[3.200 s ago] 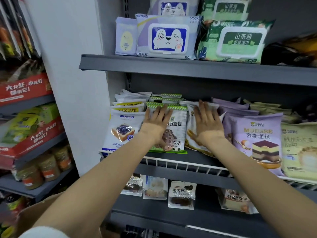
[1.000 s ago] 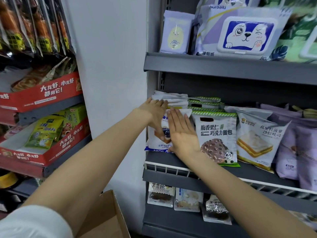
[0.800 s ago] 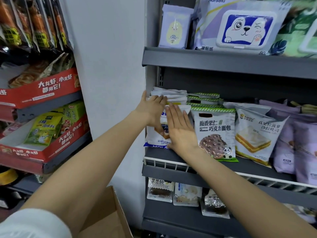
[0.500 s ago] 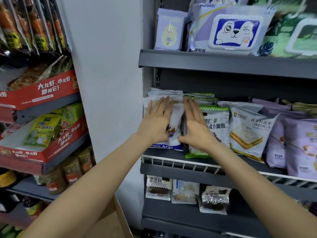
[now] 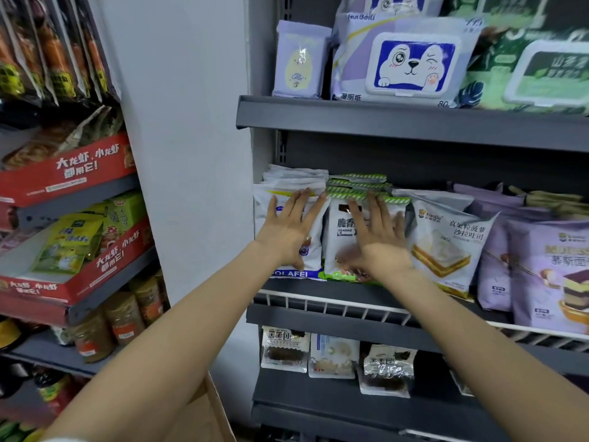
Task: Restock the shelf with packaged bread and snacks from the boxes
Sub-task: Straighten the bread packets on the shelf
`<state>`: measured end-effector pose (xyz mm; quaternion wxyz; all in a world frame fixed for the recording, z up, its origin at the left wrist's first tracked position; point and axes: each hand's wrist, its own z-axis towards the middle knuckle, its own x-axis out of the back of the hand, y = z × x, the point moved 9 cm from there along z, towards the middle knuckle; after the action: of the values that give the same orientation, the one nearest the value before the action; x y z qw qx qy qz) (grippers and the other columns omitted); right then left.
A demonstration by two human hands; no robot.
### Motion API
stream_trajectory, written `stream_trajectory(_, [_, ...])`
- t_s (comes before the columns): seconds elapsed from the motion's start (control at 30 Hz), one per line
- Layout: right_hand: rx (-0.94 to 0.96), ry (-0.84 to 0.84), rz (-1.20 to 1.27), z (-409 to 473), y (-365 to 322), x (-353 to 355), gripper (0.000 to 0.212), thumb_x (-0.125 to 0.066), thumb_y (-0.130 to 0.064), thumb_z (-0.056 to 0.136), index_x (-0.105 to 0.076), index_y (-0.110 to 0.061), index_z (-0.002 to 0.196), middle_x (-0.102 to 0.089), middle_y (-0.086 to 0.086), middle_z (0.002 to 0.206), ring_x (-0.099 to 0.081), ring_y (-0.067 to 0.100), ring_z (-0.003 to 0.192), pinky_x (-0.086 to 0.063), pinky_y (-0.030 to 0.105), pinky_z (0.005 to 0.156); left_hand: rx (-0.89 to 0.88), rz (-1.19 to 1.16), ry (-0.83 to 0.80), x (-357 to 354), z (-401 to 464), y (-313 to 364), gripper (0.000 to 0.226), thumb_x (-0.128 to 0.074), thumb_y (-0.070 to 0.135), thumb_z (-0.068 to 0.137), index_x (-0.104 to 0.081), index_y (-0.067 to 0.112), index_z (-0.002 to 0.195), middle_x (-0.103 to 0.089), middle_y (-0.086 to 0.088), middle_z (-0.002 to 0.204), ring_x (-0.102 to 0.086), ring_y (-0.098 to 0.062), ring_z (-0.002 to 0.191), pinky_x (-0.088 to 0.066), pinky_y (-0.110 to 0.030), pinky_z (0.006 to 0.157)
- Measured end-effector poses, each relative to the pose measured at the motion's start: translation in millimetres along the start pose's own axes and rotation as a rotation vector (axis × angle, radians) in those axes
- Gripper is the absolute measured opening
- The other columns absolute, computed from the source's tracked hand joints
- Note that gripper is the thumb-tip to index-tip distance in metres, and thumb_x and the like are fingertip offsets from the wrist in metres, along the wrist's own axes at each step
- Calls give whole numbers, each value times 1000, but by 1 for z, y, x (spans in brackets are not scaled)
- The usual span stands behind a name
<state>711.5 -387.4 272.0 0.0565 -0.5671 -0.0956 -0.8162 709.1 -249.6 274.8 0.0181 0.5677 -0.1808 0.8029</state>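
Bread packets stand upright in rows on the middle shelf, leaning back behind its white wire rail, and that rail is my landmark. Just above its left end stands the white Molafei bread packet; my left hand lies flat on its face, fingers straight and spread, gripping nothing. Touching that packet on the side farther along the rail is the green-edged chocolate bread packet, and my right hand presses it the same way, palm flat, fingers fanned upward, nothing pinched. Both packets have their long axis vertical, faces toward me, so each hand sits square on its own packet, the two hands near each other but apart.

Farther along the rail stands the sandwich toast packet, then the purple mousse bread packets. I judge this a straightening step: both front packets want pushing back level against the stacks behind them.

What matters next lies the other way. Well below the rail's left end, a corner of the cardboard box shows by my left forearm, so I judge the left hand nearer for reaching down to fetch more stock.
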Motion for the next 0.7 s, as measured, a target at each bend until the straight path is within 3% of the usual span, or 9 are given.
stream_trajectory(0.07, [-33,90,-84,-1,-5,0,121,-76,-50,67,7,-22,151,7,17,158,1,32,147,-7,63,112,-4,9,10,0,0,1,138,-81,47,61,24,19,146,12,-12,158,6,-27,147,-5,-60,113])
stream_trajectory(0.13, [-86,150,-130,1,-7,-1,120,-86,-47,49,-25,-19,149,-24,21,153,-29,35,141,-25,67,103,-15,4,6,0,-1,1,136,-80,46,63,23,18,147,14,-12,158,8,-27,147,-5,-60,114])
stream_trajectory(0.2, [-105,109,-135,6,-6,-7,119,-90,-46,37,-41,-17,142,-39,21,146,-43,35,133,-34,68,96,-17,-12,6,1,-3,1,134,-80,45,64,21,18,147,16,-12,157,10,-28,147,-4,-59,114])
stream_trajectory(0.23, [-96,91,-131,8,-7,-8,119,-89,-47,40,-38,-17,144,-35,21,149,-40,36,135,-32,68,98,-16,-20,11,2,-3,1,133,-80,46,64,21,18,148,17,-13,157,11,-28,147,-3,-59,114])
stream_trajectory(0.37, [-7,72,-31,12,-8,-10,113,-69,-50,75,11,-23,150,16,15,157,9,30,147,-5,61,114,-23,-90,32,5,-7,4,135,-76,59,61,18,19,148,23,-12,156,18,-28,145,2,-54,117])
stream_trajectory(0.53, [28,78,78,3,8,-1,121,-73,-51,72,16,-21,149,16,13,156,13,30,146,3,44,118,-49,-215,174,40,6,19,112,-69,50,74,5,16,151,5,-5,160,7,-21,147,6,-39,118])
stream_trajectory(0.7, [23,-9,-36,12,16,-1,125,-72,-51,72,21,-16,147,17,11,157,19,28,145,11,44,116,-51,-22,-20,32,48,38,123,-77,52,66,5,15,151,1,-9,159,4,-24,148,5,-43,118])
